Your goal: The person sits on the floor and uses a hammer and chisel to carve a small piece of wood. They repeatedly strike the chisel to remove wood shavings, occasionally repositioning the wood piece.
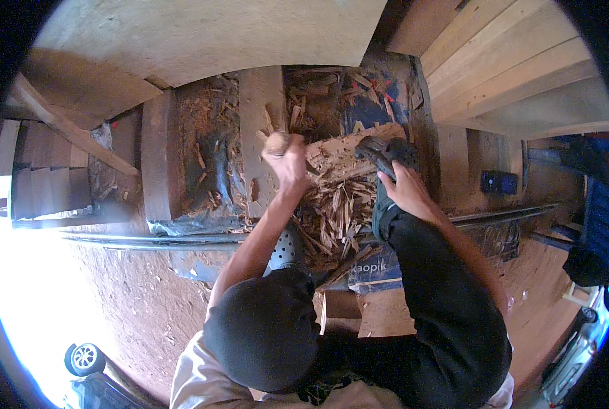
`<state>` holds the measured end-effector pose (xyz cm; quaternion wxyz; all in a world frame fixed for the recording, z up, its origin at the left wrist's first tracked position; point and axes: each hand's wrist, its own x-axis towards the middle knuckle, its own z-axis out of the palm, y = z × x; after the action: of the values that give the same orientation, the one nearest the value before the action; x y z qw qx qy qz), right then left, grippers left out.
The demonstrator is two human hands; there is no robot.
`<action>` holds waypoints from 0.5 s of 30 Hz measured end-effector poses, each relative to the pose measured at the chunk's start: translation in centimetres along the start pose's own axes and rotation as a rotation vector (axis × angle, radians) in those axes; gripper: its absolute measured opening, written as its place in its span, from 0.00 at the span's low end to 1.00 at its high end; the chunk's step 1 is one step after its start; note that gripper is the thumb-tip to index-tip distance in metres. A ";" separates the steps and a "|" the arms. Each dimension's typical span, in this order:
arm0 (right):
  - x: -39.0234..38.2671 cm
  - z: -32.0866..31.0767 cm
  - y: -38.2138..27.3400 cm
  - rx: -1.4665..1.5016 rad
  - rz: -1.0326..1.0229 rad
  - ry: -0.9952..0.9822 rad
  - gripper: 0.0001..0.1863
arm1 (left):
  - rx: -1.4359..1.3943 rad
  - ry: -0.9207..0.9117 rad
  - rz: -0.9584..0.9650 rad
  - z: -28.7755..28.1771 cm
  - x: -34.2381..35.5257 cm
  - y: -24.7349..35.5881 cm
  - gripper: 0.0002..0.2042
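My left hand (289, 163), blurred by motion, is raised and closed around a rounded wooden handle (276, 143); what lies beyond its end is smeared. To the right, my right hand (408, 191) is closed around a dark, narrow object (378, 155) that slants up and left; I cannot tell its kind. Between the hands lies a rough, pale piece of wood (352, 144) with its surface cut up. My right foot in a dark perforated clog (405, 153) is beside its right end. Split chips (342, 215) are heaped below it.
A grey perforated clog (285, 251) is on my left foot. Squared timbers (161, 157) and a board (260, 102) run away from me on the left. Large panels (209, 34) and planks (509, 61) rise ahead. Thin metal bars (182, 240) cross the ground; a blue-black box (499, 182) stands right.
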<state>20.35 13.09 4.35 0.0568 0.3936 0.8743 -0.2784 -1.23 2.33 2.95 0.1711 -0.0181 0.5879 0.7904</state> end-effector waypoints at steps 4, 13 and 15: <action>-0.5 0.4 0.0 0.014 0.012 0.018 0.20 | -0.392 0.152 -0.324 -1.0 1.1 3.8 0.10; -0.4 0.3 0.3 0.002 0.006 0.018 0.19 | -0.301 0.004 0.126 1.0 1.6 5.0 0.10; -0.3 0.4 0.6 0.046 0.005 0.026 0.19 | -0.212 -0.026 0.128 1.1 0.9 4.0 0.10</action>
<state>20.96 12.98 3.89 0.0373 0.4007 0.8673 -0.2930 -3.10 2.61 6.80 0.1251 0.0114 0.4986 0.8577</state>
